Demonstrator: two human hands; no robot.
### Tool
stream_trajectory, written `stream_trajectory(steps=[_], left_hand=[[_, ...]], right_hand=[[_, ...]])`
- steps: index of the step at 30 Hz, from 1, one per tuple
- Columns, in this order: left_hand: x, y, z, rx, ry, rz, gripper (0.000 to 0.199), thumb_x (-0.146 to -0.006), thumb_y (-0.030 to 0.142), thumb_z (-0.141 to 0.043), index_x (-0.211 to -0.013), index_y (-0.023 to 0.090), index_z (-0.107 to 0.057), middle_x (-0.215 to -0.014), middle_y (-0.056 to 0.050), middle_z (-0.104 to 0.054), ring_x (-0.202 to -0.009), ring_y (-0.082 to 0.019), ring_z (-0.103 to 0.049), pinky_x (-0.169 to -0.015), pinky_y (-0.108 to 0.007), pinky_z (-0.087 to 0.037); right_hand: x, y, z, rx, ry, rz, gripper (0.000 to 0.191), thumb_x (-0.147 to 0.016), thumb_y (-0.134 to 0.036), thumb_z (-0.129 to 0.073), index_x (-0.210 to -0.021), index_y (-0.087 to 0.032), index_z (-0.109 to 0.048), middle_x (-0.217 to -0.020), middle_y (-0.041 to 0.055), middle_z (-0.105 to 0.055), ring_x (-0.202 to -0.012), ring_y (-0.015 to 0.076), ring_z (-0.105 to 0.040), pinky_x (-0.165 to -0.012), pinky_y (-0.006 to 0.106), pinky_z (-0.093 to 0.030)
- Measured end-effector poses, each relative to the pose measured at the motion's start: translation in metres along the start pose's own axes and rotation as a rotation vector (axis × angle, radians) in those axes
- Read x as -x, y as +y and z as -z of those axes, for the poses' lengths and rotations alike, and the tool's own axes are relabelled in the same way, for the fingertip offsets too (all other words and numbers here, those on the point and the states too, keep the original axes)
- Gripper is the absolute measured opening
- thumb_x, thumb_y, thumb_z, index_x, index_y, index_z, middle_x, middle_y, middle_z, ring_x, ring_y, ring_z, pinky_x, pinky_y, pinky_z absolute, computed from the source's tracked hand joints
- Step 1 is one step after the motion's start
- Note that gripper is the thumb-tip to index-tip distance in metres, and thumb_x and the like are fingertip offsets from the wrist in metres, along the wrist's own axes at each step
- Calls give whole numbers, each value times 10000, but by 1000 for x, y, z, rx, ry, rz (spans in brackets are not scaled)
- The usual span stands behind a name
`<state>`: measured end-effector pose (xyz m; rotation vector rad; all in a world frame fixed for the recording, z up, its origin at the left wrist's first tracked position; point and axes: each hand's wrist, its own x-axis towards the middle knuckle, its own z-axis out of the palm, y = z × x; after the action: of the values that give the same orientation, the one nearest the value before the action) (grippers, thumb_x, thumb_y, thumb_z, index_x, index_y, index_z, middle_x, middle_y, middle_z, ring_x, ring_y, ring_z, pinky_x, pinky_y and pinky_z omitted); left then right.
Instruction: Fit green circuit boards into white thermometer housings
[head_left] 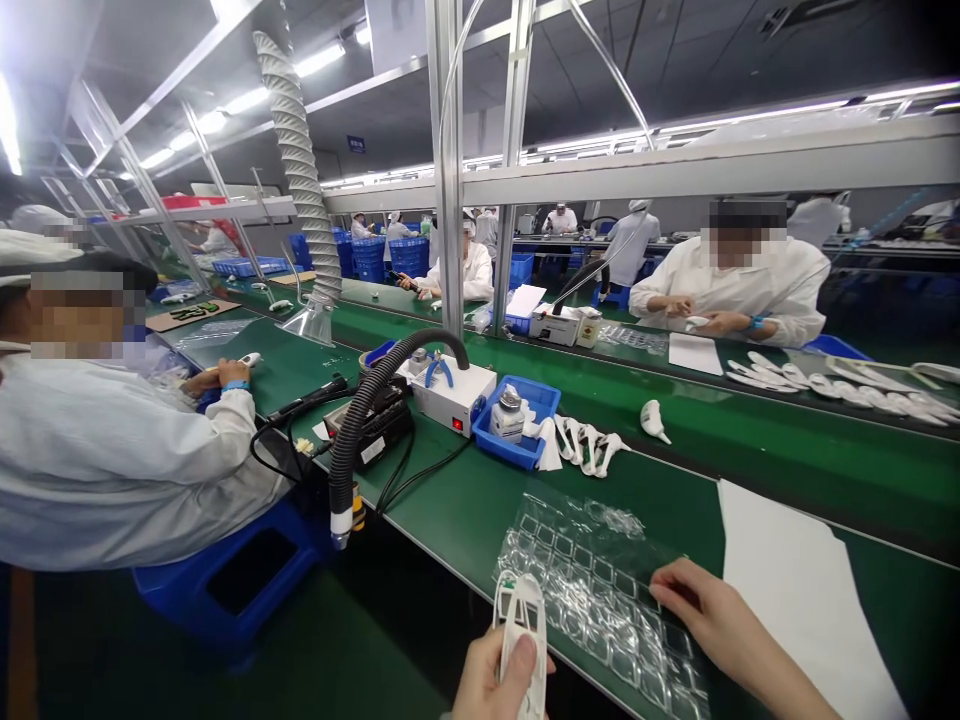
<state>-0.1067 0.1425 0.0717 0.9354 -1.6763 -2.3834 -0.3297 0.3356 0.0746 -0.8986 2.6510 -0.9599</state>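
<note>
My left hand (487,680) is at the bottom of the view and shut around a white plastic lattice part (523,625), whose upper end stands above my thumb. My right hand (712,610) lies with its fingers on a clear plastic blister sheet (592,610) with rows of square pockets, and nothing shows in its grip. A white paper sheet (802,600) lies to the right of that hand on the green workbench (457,530).
Along the bench stand a blue bin (516,425) with a bottle, white parts, and a white box with pliers. A black hose hangs over it. Co-workers in white sit at both sides, one holding a white part, with partitions and more benches beyond.
</note>
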Motion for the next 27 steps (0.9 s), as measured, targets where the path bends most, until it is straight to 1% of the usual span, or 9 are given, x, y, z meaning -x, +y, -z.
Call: stream_trajectory(steps=[3,5,8,11,14,17,21,24,27], left_hand=[[-3,1,-6,-71,-49,-2,790,-600,860,-470,-875,123,-541,-599,22,-509,-413,-77,-471,-422,-213,-337],[-2,0,-11,-52,-91,8,819,-602,839,-505,-999,122,-496,-537,45,-493,-419,-88,-463,-426,-210,-343],[1,0,-17,43,-107,14,927,-599,797,-576,-1172,93,-388,-593,33,-532,-461,-94,-485,-467,-218,-395],[5,4,-22,32,-120,-22,883,-609,783,-592,-1113,71,-450,-666,3,-513,-487,-95,-508,-460,-221,-421],[6,9,-28,-4,-102,-31,849,-561,793,-618,-998,70,-536,-835,-55,-492,-521,-89,-530,-430,-220,-436],[6,12,-35,-31,-81,-21,859,-507,822,-613,-918,68,-576,-1036,-116,-443,-508,-65,-526,-402,-228,-442],[4,7,-37,-79,-89,-90,784,-559,788,-622,-874,70,-613,-1090,-123,-449,-484,-58,-527,-387,-219,-427],[3,3,-34,-124,-91,-143,697,-624,714,-642,-904,75,-647,-1093,-127,-484,-512,-78,-541,-424,-224,-453],[4,5,-31,-185,-71,-164,594,-678,620,-650,-930,82,-667,-1092,-143,-504,-643,-137,-562,-485,-230,-488]], right_hand=[[8,5,-10,30,11,-5,297,-833,-450,-462,-697,-212,-577,-716,49,-632,-623,199,-600,-594,322,-474],[10,10,-16,37,41,-23,281,-843,-442,-446,-714,-215,-551,-695,43,-620,-589,192,-576,-570,322,-462],[18,12,-22,28,108,-9,263,-869,-442,-419,-767,-221,-517,-744,41,-602,-622,188,-566,-600,326,-466],[31,4,-22,22,298,46,254,-876,-460,-416,-825,-228,-508,-866,63,-583,-743,208,-572,-658,331,-469],[43,-18,-14,-25,441,24,248,-875,-476,-434,-860,-240,-512,-891,66,-569,-738,204,-543,-548,286,-444],[50,-52,-9,-163,292,100,228,-884,-464,-461,-834,-247,-511,-810,38,-563,-694,181,-542,-538,246,-460],[53,-95,-17,-246,-14,216,228,-938,-388,-406,-798,-242,-510,-758,9,-553,-654,149,-555,-592,216,-476],[53,-109,-26,-206,-34,249,229,-956,-369,-378,-808,-241,-495,-776,5,-545,-654,135,-560,-597,206,-468],[52,-110,-31,-155,-37,255,228,-966,-376,-362,-821,-243,-478,-787,2,-536,-666,124,-569,-603,196,-465]])
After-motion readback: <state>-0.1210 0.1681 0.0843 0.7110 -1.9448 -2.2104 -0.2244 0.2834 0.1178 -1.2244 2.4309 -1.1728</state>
